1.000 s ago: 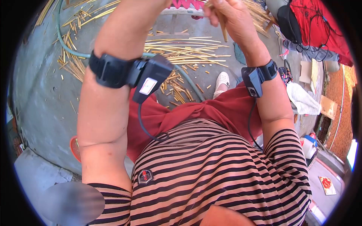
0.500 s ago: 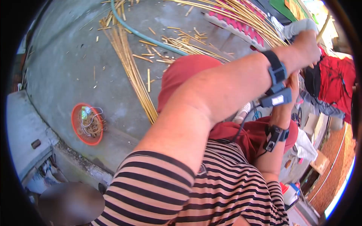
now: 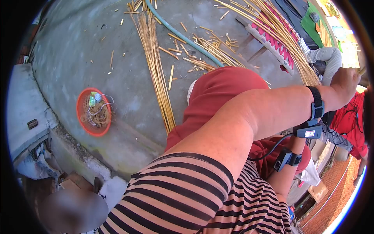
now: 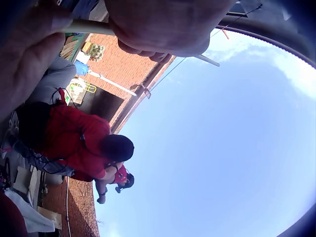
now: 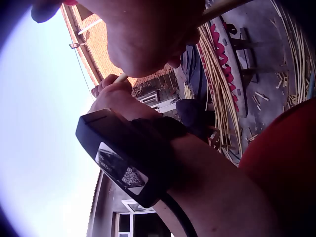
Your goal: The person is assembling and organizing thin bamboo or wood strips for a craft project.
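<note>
My left hand (image 3: 344, 87) is at the far right of the head view, arm stretched across my body, its fingers curled round a thin pale stick (image 3: 362, 71). In the left wrist view the stick (image 4: 91, 27) runs between my two hands, and its tip sticks out past my left hand (image 4: 158, 24). My right hand (image 5: 153, 34) grips the same stick (image 5: 224, 10) farther along. The head view hides my right hand behind the left forearm.
Bundles of long stalks (image 3: 154, 74) and cut pieces lie on the concrete floor by a hose (image 3: 183, 37). An orange basin (image 3: 83, 123) holds fibres and cord. More stalks rest on a bench (image 3: 269, 41) with pink trim. A person in red (image 4: 69, 133) is close by.
My view has turned to the left, bringing the orange basin into sight. My left arm has swung across to the far right, over my right arm. Both hands now hold the stick.
</note>
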The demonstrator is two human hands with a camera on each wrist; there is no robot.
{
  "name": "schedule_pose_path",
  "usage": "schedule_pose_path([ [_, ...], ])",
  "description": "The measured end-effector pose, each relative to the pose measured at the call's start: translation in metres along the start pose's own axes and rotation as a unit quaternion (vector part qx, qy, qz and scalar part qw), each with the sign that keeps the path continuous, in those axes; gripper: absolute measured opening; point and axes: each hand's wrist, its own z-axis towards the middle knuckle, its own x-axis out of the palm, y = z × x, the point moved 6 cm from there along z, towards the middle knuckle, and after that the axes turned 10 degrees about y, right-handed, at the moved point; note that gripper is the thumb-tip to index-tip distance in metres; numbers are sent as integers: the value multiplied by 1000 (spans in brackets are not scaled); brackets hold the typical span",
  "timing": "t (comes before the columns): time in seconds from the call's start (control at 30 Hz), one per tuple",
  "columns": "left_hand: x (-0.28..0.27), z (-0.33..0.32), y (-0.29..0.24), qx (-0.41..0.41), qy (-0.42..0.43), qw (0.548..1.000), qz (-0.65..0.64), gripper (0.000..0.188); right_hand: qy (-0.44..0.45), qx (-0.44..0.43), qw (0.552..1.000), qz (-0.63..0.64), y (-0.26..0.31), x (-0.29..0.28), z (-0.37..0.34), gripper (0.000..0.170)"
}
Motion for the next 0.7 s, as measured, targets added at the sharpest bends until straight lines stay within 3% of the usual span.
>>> schedule_pose_path([
  [0.23,5,13,13,-11,-79,994,74,25,59,-65,975,-205,22,12,75,23],
  [0.3,2,21,14,3,-111,990,81,21,75,-86,957,-268,24,16,96,22],
  [0.43,2,43,9,105,-129,973,159,15,93,-125,912,-379,31,17,120,21],
  [0.7,-20,40,6,118,-145,970,158,16,120,-183,828,-517,33,1,134,20],
])
